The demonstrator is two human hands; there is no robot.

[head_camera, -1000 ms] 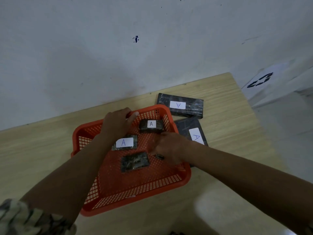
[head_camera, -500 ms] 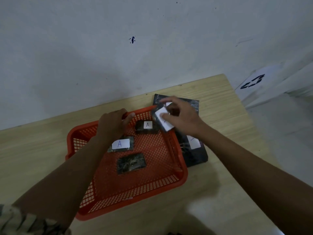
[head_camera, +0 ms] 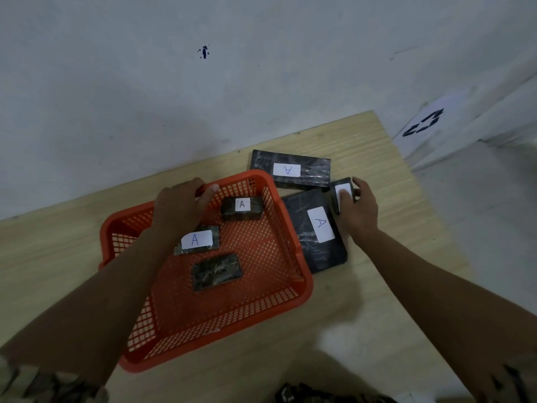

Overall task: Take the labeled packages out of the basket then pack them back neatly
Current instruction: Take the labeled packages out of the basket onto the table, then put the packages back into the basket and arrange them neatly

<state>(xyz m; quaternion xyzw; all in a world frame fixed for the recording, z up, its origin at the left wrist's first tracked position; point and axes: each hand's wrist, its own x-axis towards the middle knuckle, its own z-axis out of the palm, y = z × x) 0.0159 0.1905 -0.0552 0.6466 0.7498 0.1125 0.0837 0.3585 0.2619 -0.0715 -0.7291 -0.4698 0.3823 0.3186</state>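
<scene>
Right now the right hand (head_camera: 359,212) sets a small labelled package (head_camera: 343,194) down beside the orange basket (head_camera: 287,289).

Its fingers are closed around that small dark package, which is tilted on edge against the table (head_camera: 392,175), touching the corner of a large flat package (head_camera: 316,231) lying just right of the basket. Another large package (head_camera: 290,169) lies beyond it, near the wall. Meanwhile the left hand (head_camera: 180,205) grips the basket's far rim, fingers curled over it. Three small packages sit inside: one labelled at the back (head_camera: 242,208), one labelled by the left wrist (head_camera: 197,239), one label-less nearer me (head_camera: 217,271).
</scene>
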